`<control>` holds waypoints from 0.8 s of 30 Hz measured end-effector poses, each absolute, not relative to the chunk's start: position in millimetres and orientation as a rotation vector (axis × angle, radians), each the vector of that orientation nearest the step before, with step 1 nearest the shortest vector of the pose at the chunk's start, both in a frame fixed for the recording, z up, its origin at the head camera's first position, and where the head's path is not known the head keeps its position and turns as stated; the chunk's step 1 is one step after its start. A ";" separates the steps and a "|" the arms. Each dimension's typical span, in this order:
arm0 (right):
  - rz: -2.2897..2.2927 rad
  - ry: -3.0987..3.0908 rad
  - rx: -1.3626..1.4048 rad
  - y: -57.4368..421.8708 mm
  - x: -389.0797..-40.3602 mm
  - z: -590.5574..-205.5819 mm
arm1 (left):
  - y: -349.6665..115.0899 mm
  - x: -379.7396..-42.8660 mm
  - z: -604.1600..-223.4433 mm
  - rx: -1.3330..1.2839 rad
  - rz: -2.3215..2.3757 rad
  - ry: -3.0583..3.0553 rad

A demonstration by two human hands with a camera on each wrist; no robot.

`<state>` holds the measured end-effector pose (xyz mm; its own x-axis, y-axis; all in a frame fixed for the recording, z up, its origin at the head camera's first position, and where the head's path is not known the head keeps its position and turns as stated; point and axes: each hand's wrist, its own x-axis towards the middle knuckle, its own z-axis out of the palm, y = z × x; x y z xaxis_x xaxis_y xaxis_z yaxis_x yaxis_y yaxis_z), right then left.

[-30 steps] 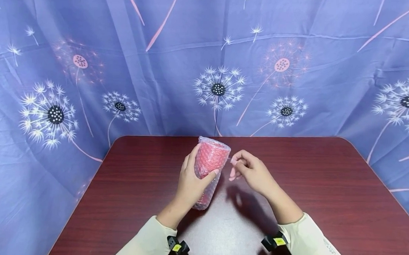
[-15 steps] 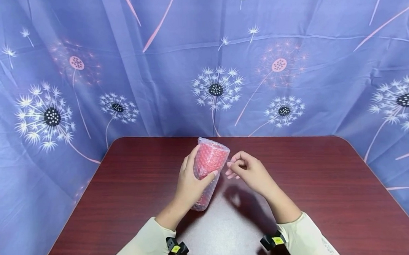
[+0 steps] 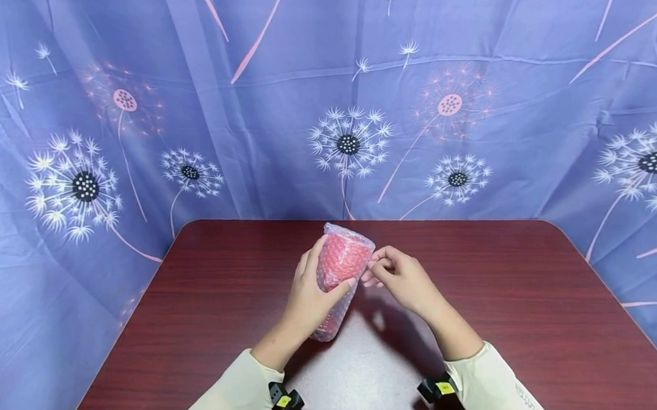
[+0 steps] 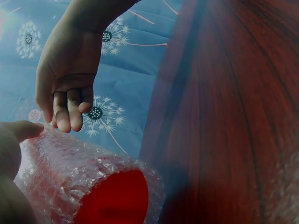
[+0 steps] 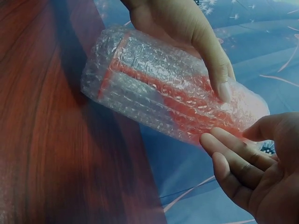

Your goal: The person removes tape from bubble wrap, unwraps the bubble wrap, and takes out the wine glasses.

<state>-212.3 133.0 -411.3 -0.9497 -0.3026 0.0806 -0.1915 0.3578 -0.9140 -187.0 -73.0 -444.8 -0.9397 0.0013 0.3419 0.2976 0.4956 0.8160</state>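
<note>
A roughly cylindrical package, a red thing inside clear bubble wrap (image 3: 342, 259), leans over the table in the head view. Around its left side my left hand (image 3: 309, 296) grips it, the thumb across the front. My right hand (image 3: 405, 275) is at the package's upper right edge, where thumb and forefinger pinch the wrap's edge; the exact pinch is partly hidden. In the right wrist view the other right fingers (image 5: 238, 163) extend loosely beside the wrap. A rounded red end (image 4: 117, 198) shows through the open wrap in the left wrist view.
The dark red wooden table (image 3: 500, 298) reaches back to a blue curtain (image 3: 276, 135) printed with dandelions. Black wrist cameras (image 3: 285, 401) sit by both cream sleeves, above the table's near part.
The right fingers and the package have come closer together; a thin clear strip seen between them earlier has shortened from view. The left hand, still gripping, has shifted slightly right with the package.
</note>
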 end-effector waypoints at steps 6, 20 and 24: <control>-1.594 2.603 -0.483 134.3 -211.6 -411.7 | -73.5 -187.7 -445.5 -0.282 -1.432 -2.450; -1.574 2.615 -0.531 135.7 -210.6 -413.4 | -71.8 -186.2 -445.0 -0.262 -1.385 -2.377; -1.575 2.604 -0.511 135.9 -210.8 -414.0 | -72.3 -185.7 -445.1 -0.256 -1.382 -2.367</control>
<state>-210.8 135.9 -414.0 -0.9437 -0.3076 0.1217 -0.2507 0.4247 -0.8699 -185.7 -72.3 -445.1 -0.9089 -0.0361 0.4154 0.3440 0.4979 0.7961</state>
